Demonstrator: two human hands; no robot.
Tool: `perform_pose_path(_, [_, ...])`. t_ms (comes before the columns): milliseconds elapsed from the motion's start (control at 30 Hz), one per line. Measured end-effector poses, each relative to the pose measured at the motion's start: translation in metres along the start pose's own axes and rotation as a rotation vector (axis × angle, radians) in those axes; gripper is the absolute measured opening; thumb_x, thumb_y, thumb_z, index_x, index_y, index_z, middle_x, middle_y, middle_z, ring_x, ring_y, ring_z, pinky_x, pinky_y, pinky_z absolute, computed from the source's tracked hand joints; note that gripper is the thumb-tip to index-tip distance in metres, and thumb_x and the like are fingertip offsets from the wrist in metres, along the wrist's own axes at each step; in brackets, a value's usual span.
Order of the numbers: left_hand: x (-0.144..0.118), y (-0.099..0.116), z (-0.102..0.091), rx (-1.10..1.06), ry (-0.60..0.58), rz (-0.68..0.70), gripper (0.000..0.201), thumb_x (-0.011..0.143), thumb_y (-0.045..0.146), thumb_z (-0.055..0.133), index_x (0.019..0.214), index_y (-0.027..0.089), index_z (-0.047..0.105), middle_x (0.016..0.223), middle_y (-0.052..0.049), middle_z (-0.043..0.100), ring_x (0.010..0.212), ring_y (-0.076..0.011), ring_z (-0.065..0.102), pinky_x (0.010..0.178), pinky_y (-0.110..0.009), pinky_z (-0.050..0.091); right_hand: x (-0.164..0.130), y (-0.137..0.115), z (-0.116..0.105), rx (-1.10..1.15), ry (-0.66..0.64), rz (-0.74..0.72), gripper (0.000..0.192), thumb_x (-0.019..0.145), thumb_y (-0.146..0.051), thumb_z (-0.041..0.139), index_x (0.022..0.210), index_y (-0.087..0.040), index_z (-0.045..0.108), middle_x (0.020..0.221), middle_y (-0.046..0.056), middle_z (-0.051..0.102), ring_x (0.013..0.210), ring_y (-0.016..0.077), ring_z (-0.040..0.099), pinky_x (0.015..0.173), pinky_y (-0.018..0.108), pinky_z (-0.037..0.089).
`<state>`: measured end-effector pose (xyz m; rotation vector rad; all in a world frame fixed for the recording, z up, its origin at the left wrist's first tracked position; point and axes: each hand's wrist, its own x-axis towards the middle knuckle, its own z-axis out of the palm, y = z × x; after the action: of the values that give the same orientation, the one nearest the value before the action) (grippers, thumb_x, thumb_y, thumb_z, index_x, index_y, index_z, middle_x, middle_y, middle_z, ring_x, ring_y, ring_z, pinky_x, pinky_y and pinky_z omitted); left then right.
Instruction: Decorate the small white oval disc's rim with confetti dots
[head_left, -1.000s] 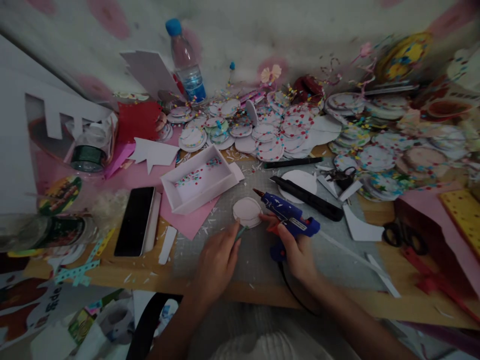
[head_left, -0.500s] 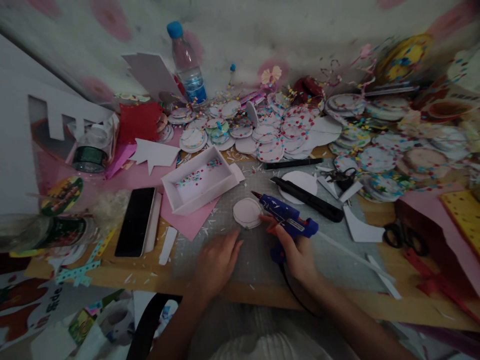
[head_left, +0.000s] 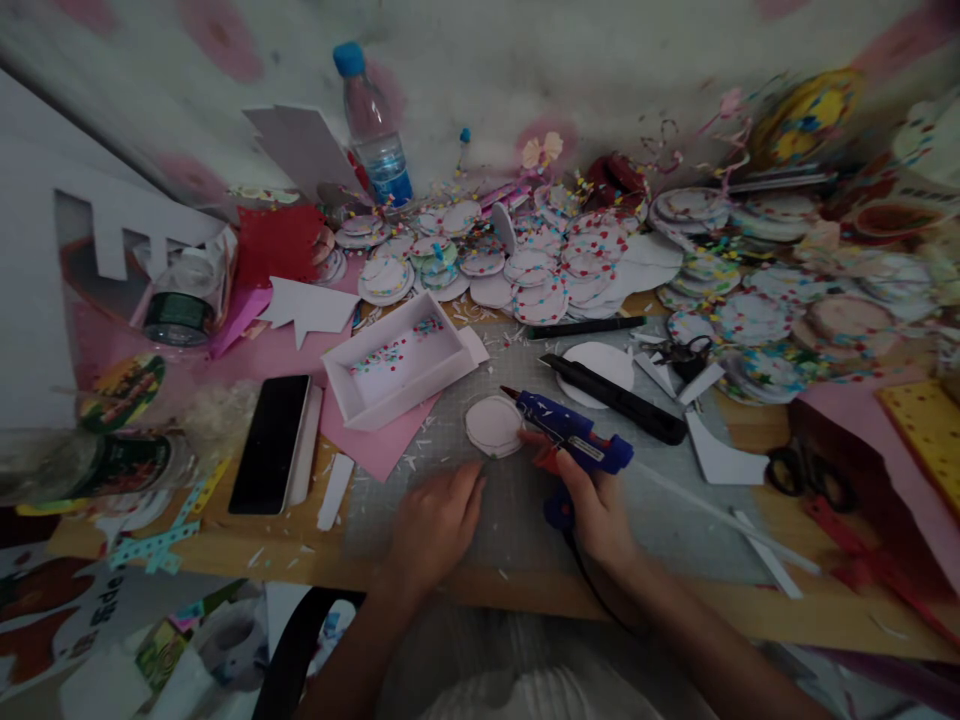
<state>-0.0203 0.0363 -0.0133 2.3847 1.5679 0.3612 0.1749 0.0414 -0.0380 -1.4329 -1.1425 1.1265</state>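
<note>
Nearest, at lower centre of the frame, the left hand rests flat on the grey cutting mat, fingers loosely curled and holding nothing, their tips just short of the white round disc, likely placed to steady it. Right of it, the right hand is clenched round the blue glue gun, forefinger by the trigger, nozzle tipped toward the disc's right edge, so glue would land there. Farther up lie a white tray, stacked decorated discs and a water bottle.
</note>
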Motion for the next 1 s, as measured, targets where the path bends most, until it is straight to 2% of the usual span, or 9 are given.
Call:
perform_pose_path(400, [0.000,0.001,0.000,-0.003,0.008,0.015,0.024,0.096,0.023,0.043,0.112,0.016,0.059,0.087,-0.007,0.074,0.074,-0.0206,0.071,0.064,-0.032,0.056,-0.002,-0.003,0.001,0.034,0.009,0.015,0.028,0.091,-0.043,0.050,0.098,-0.024,0.069,0.104,0.005,0.071,0.096,0.0232,0.063,0.082,0.037,0.048])
perform_pose_path(633, [0.000,0.002,0.000,0.040,0.018,0.046,0.023,0.096,0.021,0.044,0.111,0.014,0.061,0.081,-0.007,0.073,0.069,-0.0213,0.070,0.060,-0.032,0.056,-0.002,0.000,0.001,0.037,-0.006,0.034,0.030,0.092,-0.043,0.048,0.105,-0.024,0.068,0.108,0.006,0.071,0.100,0.0239,0.063,0.084,0.037,0.048])
perform_pose_path(833, [0.000,0.003,-0.001,0.018,0.031,0.053,0.024,0.096,0.021,0.043,0.110,0.014,0.061,0.081,-0.008,0.073,0.069,-0.0218,0.070,0.061,-0.033,0.056,-0.001,-0.005,0.000,0.073,0.035,0.058,0.032,0.088,-0.048,0.051,0.088,-0.023,0.070,0.100,0.006,0.072,0.094,0.0246,0.064,0.081,0.037,0.048])
perform_pose_path(1000, [-0.017,-0.007,-0.022,-0.134,0.140,0.039,0.023,0.096,0.026,0.046,0.116,0.018,0.056,0.093,-0.007,0.074,0.078,-0.0181,0.071,0.069,-0.027,0.056,-0.001,-0.002,-0.005,0.120,0.146,0.021,0.034,0.086,-0.048,0.049,0.072,-0.022,0.067,0.087,0.005,0.072,0.084,0.0235,0.064,0.080,0.036,0.046])
